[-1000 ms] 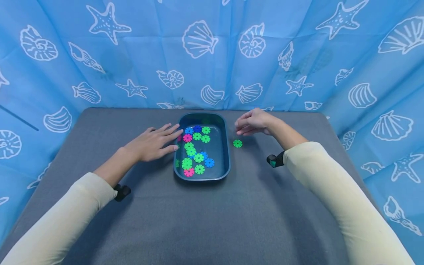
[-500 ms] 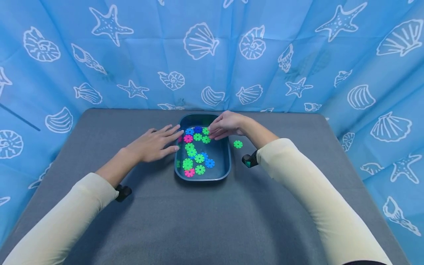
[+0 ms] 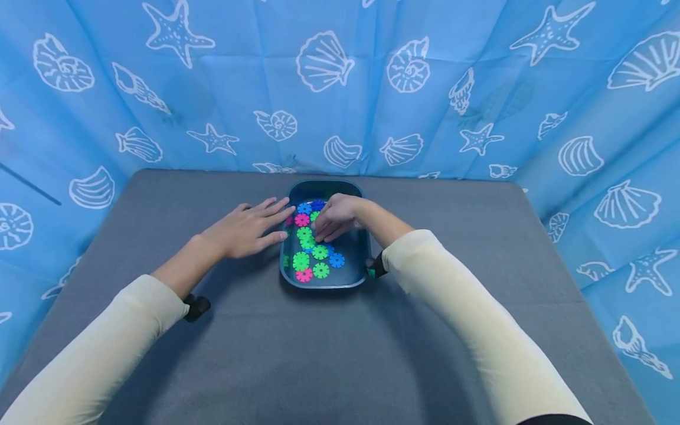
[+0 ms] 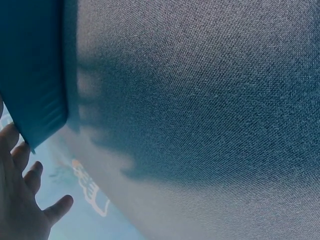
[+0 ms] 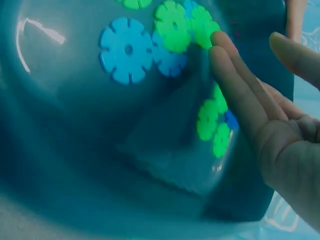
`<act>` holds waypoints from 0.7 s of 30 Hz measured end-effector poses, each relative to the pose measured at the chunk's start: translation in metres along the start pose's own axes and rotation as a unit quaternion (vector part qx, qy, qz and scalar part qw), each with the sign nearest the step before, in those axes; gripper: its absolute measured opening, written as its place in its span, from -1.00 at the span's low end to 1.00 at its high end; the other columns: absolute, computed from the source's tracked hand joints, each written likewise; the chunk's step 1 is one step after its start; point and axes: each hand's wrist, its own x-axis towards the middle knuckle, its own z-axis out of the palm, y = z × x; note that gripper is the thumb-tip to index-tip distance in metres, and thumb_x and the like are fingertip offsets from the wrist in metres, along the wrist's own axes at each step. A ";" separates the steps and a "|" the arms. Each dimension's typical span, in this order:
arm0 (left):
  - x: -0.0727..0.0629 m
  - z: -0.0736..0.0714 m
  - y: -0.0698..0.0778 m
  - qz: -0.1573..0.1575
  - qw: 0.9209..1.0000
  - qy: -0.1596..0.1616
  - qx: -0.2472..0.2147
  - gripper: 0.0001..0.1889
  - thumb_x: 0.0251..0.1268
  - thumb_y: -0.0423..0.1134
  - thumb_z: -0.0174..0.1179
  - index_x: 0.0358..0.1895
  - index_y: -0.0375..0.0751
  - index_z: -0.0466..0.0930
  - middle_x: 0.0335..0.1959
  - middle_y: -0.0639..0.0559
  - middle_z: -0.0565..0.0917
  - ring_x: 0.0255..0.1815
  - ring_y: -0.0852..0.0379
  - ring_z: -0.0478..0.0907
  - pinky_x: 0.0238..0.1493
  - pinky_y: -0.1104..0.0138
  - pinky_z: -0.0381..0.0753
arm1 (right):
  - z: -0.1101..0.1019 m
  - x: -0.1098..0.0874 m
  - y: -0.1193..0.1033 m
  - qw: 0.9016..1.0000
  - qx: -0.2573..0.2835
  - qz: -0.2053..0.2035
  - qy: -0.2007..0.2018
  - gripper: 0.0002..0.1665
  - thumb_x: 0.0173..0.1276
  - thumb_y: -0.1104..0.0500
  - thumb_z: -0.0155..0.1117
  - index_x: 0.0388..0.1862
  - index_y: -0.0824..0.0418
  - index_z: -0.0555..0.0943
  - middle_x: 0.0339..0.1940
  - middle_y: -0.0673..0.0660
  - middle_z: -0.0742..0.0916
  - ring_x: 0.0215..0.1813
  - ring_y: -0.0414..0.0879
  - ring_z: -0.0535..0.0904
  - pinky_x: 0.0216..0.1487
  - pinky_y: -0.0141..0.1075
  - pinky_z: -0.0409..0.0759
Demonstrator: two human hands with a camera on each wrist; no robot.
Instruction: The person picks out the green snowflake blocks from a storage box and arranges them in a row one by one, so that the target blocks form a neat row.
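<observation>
My right hand (image 3: 340,213) reaches down into a dark blue-green tray (image 3: 355,277) that holds several flower-shaped plastic discs with notched rims. In the right wrist view its fingers are straight, with the thumb apart and nothing between them. The fingertips (image 5: 220,56) overlap the edge of a green disc (image 5: 200,25) there. A blue disc (image 5: 114,41) lies flat on the tray floor nearby. My left hand (image 3: 247,229) has its fingers spread, their tips at the tray's left rim; the left wrist view shows fingertips against the tray's outer side.
Pink discs (image 3: 304,280) and a dark blue disc (image 3: 321,203) lie among the green ones in the tray. The tray stands on a grey cloth-covered table (image 3: 319,354). Behind it hangs a blue curtain (image 3: 239,71) with white shell prints.
My right hand has moved left from the table beside the tray into it. A green disc right of the tray is now hidden behind my right arm. The left hand has stayed put.
</observation>
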 end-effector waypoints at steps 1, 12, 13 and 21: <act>0.000 0.000 0.000 0.000 1.000 0.000 -0.001 -0.27 0.53 0.21 -0.09 0.62 0.02 -0.03 0.64 -0.05 -0.05 0.62 -0.18 -0.17 0.42 -0.32 0.00 | 0.002 0.001 0.000 1.000 -0.001 0.003 0.002 -0.63 0.49 0.25 0.20 0.13 0.49 0.60 0.01 0.38 0.73 0.09 0.16 0.69 0.15 -0.06 0.61; 0.001 -0.002 0.001 0.006 1.000 0.003 -0.011 -0.27 0.53 0.20 -0.09 0.62 0.01 -0.02 0.63 -0.05 -0.05 0.62 -0.17 -0.17 0.42 -0.32 0.00 | 0.014 0.009 -0.001 1.000 -0.015 0.010 0.009 -0.69 0.48 0.26 0.21 0.06 0.47 0.63 -0.06 0.36 0.76 0.03 0.13 0.72 0.07 -0.09 0.66; 0.001 -0.002 0.000 0.006 1.000 0.003 -0.011 -0.27 0.54 0.20 -0.09 0.62 0.01 -0.02 0.63 -0.05 -0.04 0.62 -0.17 -0.17 0.42 -0.32 0.00 | 0.014 0.010 -0.001 1.000 -0.016 0.011 0.005 -0.69 0.48 0.26 0.20 0.06 0.47 0.63 -0.05 0.35 0.76 0.03 0.13 0.72 0.07 -0.09 0.65; -0.001 -0.001 -0.001 0.009 1.000 0.006 -0.009 -0.29 0.55 0.17 -0.10 0.62 -0.01 -0.02 0.63 -0.09 -0.02 0.62 -0.19 -0.14 0.42 -0.32 0.01 | 0.021 0.013 -0.003 0.999 -0.027 0.010 -0.021 -0.67 0.51 0.23 0.19 0.11 0.43 0.61 -0.01 0.31 0.76 0.08 0.10 0.71 0.14 -0.09 0.62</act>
